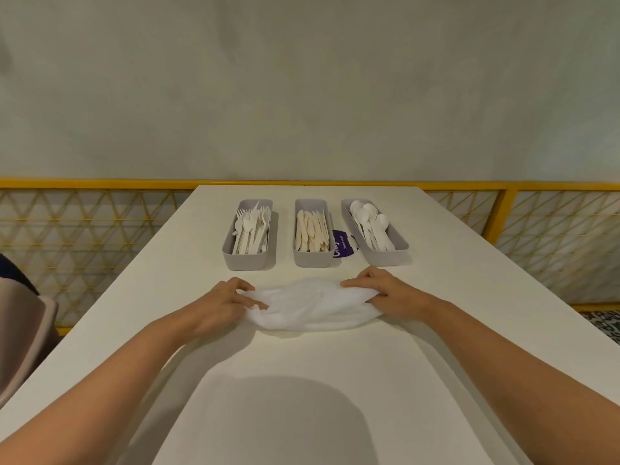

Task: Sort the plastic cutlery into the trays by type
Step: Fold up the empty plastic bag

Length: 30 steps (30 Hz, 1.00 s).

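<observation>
White plastic forks point(251, 229), knives point(310, 233), spoons point(370, 226) sit sorted; left hand point(223, 302) and right hand point(385, 292) pinch an empty-looking thin white bag point(312, 305).

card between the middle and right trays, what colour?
Purple with white print; the card shows only in the head view, partly hidden by the trays.

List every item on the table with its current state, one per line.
Left tray: filled with forks.
Middle tray: filled with knives.
Right tray: filled with spoons.
White bag: crumpled flat, gripped at both ends.
Left hand: gripping bag.
Right hand: gripping bag.
</observation>
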### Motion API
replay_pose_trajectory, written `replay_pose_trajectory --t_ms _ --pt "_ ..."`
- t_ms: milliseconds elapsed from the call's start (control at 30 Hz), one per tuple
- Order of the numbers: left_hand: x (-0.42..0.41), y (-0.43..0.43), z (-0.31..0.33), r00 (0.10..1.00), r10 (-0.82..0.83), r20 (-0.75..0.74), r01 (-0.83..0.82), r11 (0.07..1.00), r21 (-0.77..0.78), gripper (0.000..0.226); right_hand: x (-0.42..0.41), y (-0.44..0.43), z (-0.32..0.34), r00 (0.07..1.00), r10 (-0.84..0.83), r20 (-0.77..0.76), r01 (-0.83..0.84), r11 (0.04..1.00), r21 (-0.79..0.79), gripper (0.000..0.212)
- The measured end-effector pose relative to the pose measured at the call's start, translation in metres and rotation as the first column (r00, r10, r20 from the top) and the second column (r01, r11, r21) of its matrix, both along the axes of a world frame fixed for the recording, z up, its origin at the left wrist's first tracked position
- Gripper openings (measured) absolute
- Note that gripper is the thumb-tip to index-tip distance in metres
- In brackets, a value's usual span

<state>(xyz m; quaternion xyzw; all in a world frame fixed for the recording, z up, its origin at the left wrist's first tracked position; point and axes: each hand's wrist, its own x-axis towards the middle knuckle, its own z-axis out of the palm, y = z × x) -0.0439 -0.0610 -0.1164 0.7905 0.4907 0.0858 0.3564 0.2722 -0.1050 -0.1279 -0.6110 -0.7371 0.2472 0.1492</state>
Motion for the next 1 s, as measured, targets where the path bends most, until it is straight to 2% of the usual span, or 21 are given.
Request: replay_pose_trajectory --t_ms 33,100,167,200,267,333,400,467,533,600,633,700,733,800,900,1000 --pt "0.001 0.0 0.002 0.999 0.043 -0.004 -0.043 0.999 -0.006 0.037 0.0 -0.001 0.007 1.0 -0.005 -0.028 0.003 0.997 -0.071 0.058" --pt "0.002 0.001 0.004 0.994 0.107 -0.013 -0.108 0.994 -0.014 0.06 0.0 -0.007 0.027 0.986 -0.074 -0.148 0.048 0.983 -0.176 0.064" --pt "0.006 0.0 0.004 0.992 0.094 -0.08 -0.091 0.995 0.038 0.049 -0.004 -0.012 0.045 0.954 -0.132 -0.27 0.089 0.982 -0.164 0.071" --pt "0.008 -0.002 0.005 0.99 0.086 -0.111 -0.079 0.995 0.064 0.038 -0.01 -0.016 0.052 0.951 -0.123 -0.283 0.098 0.99 -0.101 0.074" --pt "0.013 -0.004 0.007 0.988 0.107 -0.112 -0.098 0.992 0.082 0.027 -0.032 -0.021 0.057 0.99 -0.043 -0.136 0.056 0.994 0.089 0.075" --pt "0.016 -0.005 0.005 0.987 0.141 -0.082 -0.136 0.988 0.072 0.023 -0.058 -0.026 0.046 0.99 0.045 0.134 -0.076 0.969 0.235 0.073" --pt "0.024 -0.011 0.01 0.984 0.18 -0.014 -0.18 0.984 0.019 0.021 -0.085 -0.033 0.028 0.946 0.108 0.305 -0.173 0.965 0.195 0.081" --pt "0.032 -0.021 0.016 0.977 0.196 0.078 -0.192 0.98 -0.057 0.024 -0.108 -0.038 0.009 0.938 0.119 0.326 -0.166 0.979 0.12 0.094" --pt "0.038 -0.031 0.023 0.968 0.17 0.183 -0.145 0.979 -0.145 0.031 -0.121 -0.037 -0.006 0.969 0.061 0.241 -0.089 0.99 0.108 0.098" --pt "0.041 -0.041 0.03 0.953 0.141 0.268 -0.093 0.979 -0.181 0.039 -0.125 -0.035 -0.012 0.99 0.005 0.138 -0.023 0.991 0.13 0.084" --pt "0.042 -0.044 0.033 0.947 0.146 0.288 -0.097 0.979 -0.177 0.043 -0.123 -0.037 -0.011 0.998 0.001 0.062 -0.009 0.992 0.129 0.067" --pt "0.042 -0.047 0.039 0.943 0.2 0.265 -0.184 0.979 -0.082 0.048 -0.118 -0.04 -0.012 0.992 -0.022 -0.126 0.034 0.995 0.093 0.019" --pt "0.041 -0.045 0.039 0.94 0.22 0.261 -0.225 0.974 -0.012 0.05 -0.115 -0.04 -0.013 0.979 -0.045 -0.199 0.06 0.996 0.069 0.008" --pt "0.041 -0.041 0.035 0.923 0.217 0.318 -0.233 0.972 0.013 0.057 -0.108 -0.042 -0.01 0.933 -0.091 -0.349 0.096 0.995 -0.002 0.012" --pt "0.048 -0.043 0.022 0.881 0.147 0.451 -0.085 0.984 -0.155 0.056 -0.097 -0.037 -0.003 0.845 -0.209 -0.492 0.176 0.978 -0.114 0.045" --pt "0.057 -0.049 0.009 0.876 0.07 0.477 0.025 0.981 -0.191 0.039 -0.083 -0.027 0.001 0.768 -0.319 -0.556 0.276 0.947 -0.161 0.043"
